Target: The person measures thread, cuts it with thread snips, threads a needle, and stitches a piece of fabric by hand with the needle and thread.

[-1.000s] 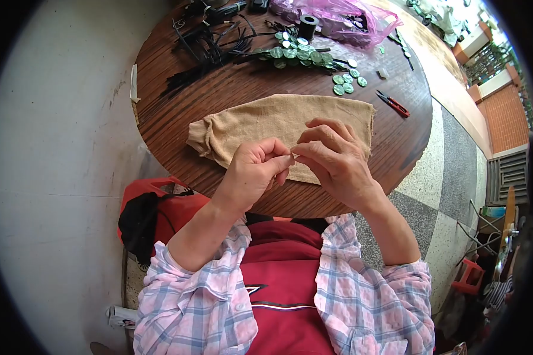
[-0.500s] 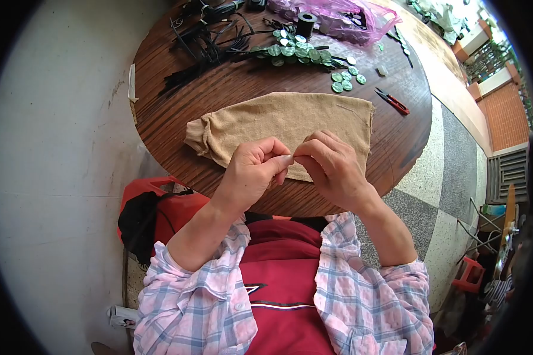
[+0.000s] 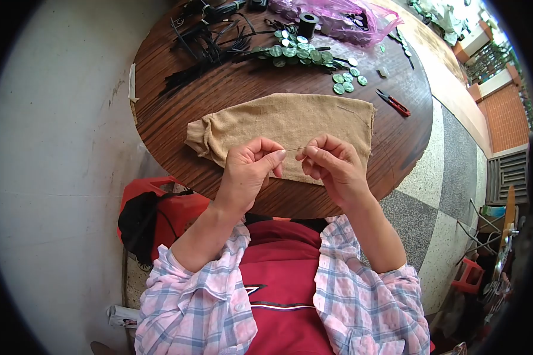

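From the head view, we see two bare hands working over a brown wooden tabletop [image 3: 172, 112]. Half a second ago, the fingertips of the two hands met. Now there is a small gap, and we can see a thin strand [image 3: 295, 149] going across it. The left hand [image 3: 247, 173] is almost where it was. The right hand [image 3: 336, 170] is a bit away from it and is turned so that we see more of its inner side.

The left grip is a pinch, with thumb and first finger together on one end of the strand. The right grip looks pinched on the other end. The strand looks almost straight, but it is too small for us to tell if it is thread, a needle or both. For the work in hand, we think this means the strand is free to be looked at or pulled tight.

The strand is in the air, above the tan cloth [image 3: 290, 115]. The cloth lies flat, just as before. Past it, the red-handled snips [image 3: 393, 103] and some loose green discs [image 3: 348, 87] have not moved. The black spool [image 3: 307, 28] stands near the pink bag [image 3: 337, 32].
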`<state>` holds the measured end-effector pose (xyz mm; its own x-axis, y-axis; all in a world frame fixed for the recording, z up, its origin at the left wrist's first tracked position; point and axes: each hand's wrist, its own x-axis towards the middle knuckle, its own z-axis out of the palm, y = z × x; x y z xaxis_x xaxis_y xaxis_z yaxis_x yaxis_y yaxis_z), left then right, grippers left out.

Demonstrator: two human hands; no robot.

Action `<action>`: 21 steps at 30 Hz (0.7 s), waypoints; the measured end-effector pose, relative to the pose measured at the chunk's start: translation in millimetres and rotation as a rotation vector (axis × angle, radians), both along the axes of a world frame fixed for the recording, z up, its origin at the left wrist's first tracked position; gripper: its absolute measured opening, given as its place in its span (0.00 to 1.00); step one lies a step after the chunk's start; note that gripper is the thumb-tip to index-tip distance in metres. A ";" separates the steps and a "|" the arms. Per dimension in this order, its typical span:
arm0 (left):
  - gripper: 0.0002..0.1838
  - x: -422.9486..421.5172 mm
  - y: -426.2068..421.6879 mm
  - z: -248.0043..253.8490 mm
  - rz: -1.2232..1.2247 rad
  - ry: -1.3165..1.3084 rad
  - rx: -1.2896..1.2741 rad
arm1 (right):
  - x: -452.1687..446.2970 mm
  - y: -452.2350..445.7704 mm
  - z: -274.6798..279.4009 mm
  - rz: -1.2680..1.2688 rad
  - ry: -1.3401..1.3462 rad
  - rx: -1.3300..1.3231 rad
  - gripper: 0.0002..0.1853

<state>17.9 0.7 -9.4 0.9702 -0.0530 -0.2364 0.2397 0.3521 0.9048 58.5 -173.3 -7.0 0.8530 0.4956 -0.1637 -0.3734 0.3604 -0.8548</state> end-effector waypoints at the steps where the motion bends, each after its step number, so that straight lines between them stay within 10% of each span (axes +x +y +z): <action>1: 0.03 -0.2 -0.4 -0.6 0.003 0.004 0.006 | -1.0 1.0 -1.2 -0.003 -0.002 0.032 0.05; 9: 0.04 -1.8 -11.1 -5.4 0.107 -0.099 0.104 | -11.3 11.0 -5.6 -0.143 -0.268 -0.113 0.03; 21: 0.03 -3.7 -9.3 -6.6 0.066 -0.004 -0.050 | -6.9 14.0 -13.6 -0.313 -1.341 -0.632 0.09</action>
<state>14.2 -8.7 -15.9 0.9730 -0.0005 -0.2309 0.2106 0.4122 0.8864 51.6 -159.3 -20.6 0.5937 0.4194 0.6867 0.8038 -0.2702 -0.5300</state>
